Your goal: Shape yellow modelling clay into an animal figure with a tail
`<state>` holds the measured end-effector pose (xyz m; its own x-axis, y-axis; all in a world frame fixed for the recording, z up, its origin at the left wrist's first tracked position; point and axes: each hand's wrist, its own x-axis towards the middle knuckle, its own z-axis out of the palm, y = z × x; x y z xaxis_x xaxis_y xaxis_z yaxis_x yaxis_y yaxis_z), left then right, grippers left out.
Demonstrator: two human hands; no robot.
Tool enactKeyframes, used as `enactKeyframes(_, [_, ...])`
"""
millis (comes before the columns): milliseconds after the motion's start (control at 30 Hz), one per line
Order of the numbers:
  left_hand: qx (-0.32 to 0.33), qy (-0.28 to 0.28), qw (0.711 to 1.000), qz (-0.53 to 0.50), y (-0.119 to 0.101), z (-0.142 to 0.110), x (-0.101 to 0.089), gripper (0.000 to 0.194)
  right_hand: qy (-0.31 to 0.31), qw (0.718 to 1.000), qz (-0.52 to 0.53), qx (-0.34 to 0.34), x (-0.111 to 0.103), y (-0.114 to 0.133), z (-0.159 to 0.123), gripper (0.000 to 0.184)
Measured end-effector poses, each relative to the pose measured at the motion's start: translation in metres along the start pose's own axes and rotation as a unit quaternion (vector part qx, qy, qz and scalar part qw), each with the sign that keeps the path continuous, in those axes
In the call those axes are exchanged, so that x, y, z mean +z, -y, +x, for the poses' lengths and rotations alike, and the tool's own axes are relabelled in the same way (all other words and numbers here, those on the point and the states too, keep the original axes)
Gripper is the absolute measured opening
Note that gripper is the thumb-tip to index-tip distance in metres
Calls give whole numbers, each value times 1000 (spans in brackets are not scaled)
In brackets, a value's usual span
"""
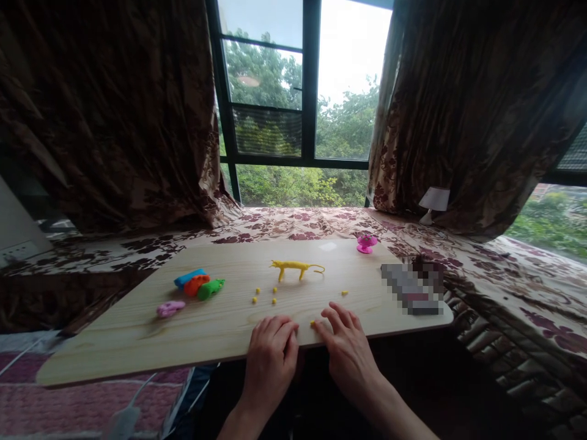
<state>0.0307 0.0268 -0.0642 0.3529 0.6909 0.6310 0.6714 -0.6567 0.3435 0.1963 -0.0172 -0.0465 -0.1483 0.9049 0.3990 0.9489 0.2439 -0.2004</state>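
Note:
My left hand (273, 343) rests at the board's near edge. Its fingers are curled together with the thumb close to the index finger; whatever may be under them is hidden. Fingers apart, my right hand (346, 342) touches a small yellow clay piece (312, 323) with one fingertip on the board. Beyond the hands stands a yellow clay animal (293, 266) with legs and a long curled tail. Several little yellow balls (274, 301) lie in front of it, and another yellow bit (345, 293) sits off to the right.
Blue clay (190, 278), orange clay (197, 285), green clay (211, 289) and pink clay (170, 309) lie left on the wooden board (137, 342). A magenta clay figure (365, 244) stands far right. A blurred-out object (413, 290) is at the right edge; a lamp (433, 201) stands behind.

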Motion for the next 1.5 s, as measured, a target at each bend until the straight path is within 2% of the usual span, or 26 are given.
enactKeyframes(167, [4,3,1000,-12,1,0,0,19,11,1000,-21,1,0,-1,12,39])
enactKeyframes(400, [3,-10,1000,-5,1,0,3,20,8,1000,-15,-1,-3,-2,0,40])
enactKeyframes(533, [-11,-16,1000,1,0,3,3,18,21,999,-28,4,-3,-1,9,41])
enactKeyframes(800, [-30,14,999,-11,-8,12,7,19,7,1000,-14,6,-4,0,-3,43])
enactKeyframes(1000, [-28,24,999,-20,-14,19,10,19,10,1000,-18,10,-3,-2,9,36])
enactKeyframes(1133, [-26,31,999,-27,-17,21,10,17,-3,1000,-3,9,-3,-1,0,38])
enactKeyframes(1300, [-29,50,998,-22,-22,23,10,12,-11,1000,7,8,-10,-2,-13,42])
enactKeyframes(1500, [-37,63,997,-21,-25,25,10,12,-33,999,4,38,-20,-8,-13,45])
